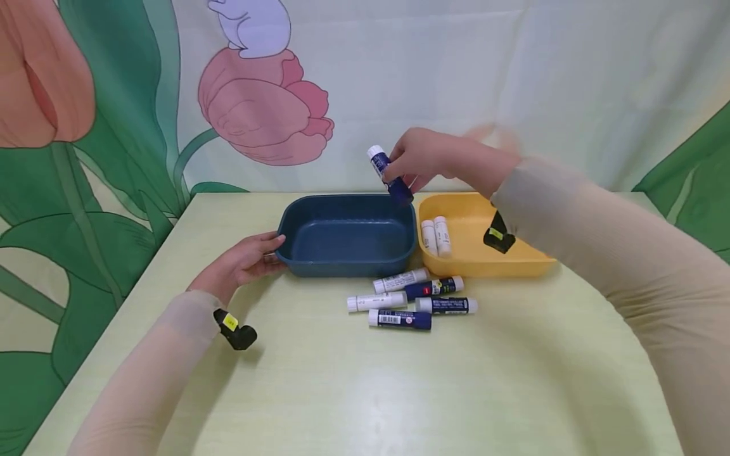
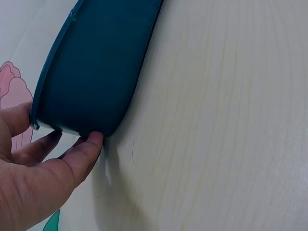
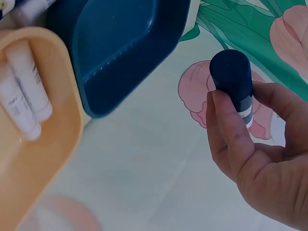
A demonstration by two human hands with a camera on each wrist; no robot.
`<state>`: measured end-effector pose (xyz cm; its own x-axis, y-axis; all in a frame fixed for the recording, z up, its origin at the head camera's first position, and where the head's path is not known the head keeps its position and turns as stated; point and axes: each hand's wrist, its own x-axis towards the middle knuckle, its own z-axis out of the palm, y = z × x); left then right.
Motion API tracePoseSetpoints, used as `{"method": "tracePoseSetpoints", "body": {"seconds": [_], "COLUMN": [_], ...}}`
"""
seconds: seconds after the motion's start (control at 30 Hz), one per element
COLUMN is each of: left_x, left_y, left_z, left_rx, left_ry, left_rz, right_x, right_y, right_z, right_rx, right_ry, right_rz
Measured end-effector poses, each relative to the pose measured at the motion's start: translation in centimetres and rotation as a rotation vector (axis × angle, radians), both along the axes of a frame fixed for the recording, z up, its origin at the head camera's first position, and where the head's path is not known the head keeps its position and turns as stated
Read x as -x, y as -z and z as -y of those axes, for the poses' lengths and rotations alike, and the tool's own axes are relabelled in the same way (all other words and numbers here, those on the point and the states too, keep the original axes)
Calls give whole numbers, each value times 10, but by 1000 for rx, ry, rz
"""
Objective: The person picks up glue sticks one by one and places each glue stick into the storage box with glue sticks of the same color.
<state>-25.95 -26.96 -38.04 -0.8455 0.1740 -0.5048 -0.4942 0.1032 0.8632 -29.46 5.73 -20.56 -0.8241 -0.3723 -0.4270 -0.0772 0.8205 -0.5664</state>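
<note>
My right hand (image 1: pixel 424 158) pinches a dark blue glue stick (image 1: pixel 380 161) with a white end, tilted, above the back right corner of a blue bin (image 1: pixel 342 269). In the right wrist view the dark end of that glue stick (image 3: pixel 231 70) faces the camera between thumb and fingers. At the blue bin's left end, my left hand (image 1: pixel 251 256) holds on, thumb at the rim and fingertips against the outer wall (image 2: pixel 91 72). The inside of the blue bin holds nothing. Two white glue sticks (image 1: pixel 441 235) lie in the yellow bin (image 1: pixel 485 269) beside it.
Several glue sticks lie in front of the bins, among them a white glue stick (image 1: pixel 376 302) and a dark blue glue stick (image 1: pixel 399 319). The light table (image 1: pixel 342 392) ends at a patterned cloth (image 1: pixel 428 76) behind the bins.
</note>
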Motion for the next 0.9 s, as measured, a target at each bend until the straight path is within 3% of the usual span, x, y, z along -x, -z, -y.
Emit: {"method": "tracePoseSetpoints", "body": {"seconds": [0.47, 0.73, 0.9], "left_x": [0, 1, 0], "left_y": [3, 2, 1], "left_z": [-5, -1, 0], "left_rx": [8, 12, -3], "left_ry": [-19, -32, -26], "left_rz": [4, 7, -8], "right_x": [21, 23, 26], "right_y": [67, 108, 128], "right_z": [27, 44, 51], "right_rx": [233, 294, 278], "right_ry": [223, 256, 270], "right_rz": [235, 291, 321]}}
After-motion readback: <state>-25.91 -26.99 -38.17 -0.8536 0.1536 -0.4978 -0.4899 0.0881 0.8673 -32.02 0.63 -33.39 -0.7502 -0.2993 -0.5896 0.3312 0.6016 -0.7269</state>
